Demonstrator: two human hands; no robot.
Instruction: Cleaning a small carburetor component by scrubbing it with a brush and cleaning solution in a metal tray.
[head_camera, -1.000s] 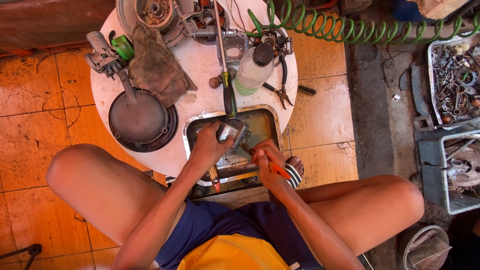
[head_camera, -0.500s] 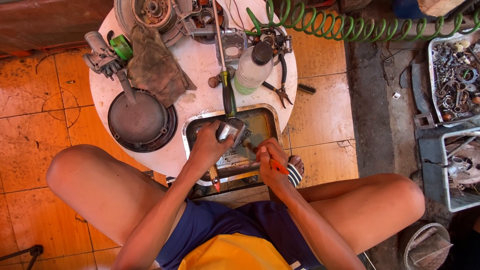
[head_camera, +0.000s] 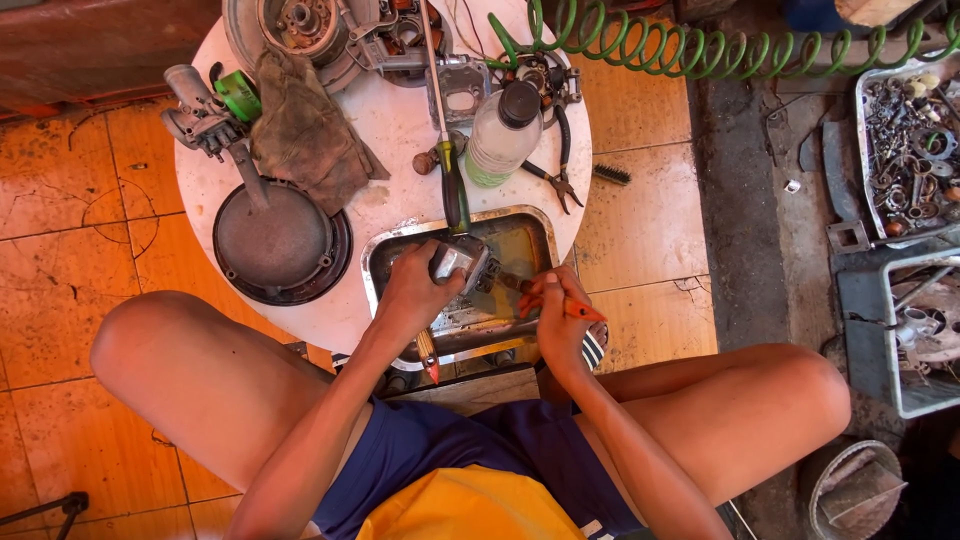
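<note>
From the head view, a round white bench stands on an orange tiled floor, and the metal tray sunk at its near edge serves as the landmark. A person sits at that edge with bare knees spread to either side of the tray. The left hand is over the tray's middle, its fingers closed around a small grey metal part held just above the tray's wet bottom. The right hand is at the tray's right rim, fingers wrapped tight on an orange-handled tool whose tip points into the tray toward the part.

Left of the tray lies a dark round pan, touching the bench's near edge. Beyond the pan, a brown rag is crumpled beside a grey engine piece. Just behind the tray a black-handled screwdriver lies pointing at it, with a clear bottle and pliers to its right.

The bench is crowded from the tray to its far rim; bare white shows only between pan and tray. Right of the tray the floor tiles are open as far as a concrete strip, where grey bins of metal scrap stand. A green coiled hose runs far behind the tray.
</note>
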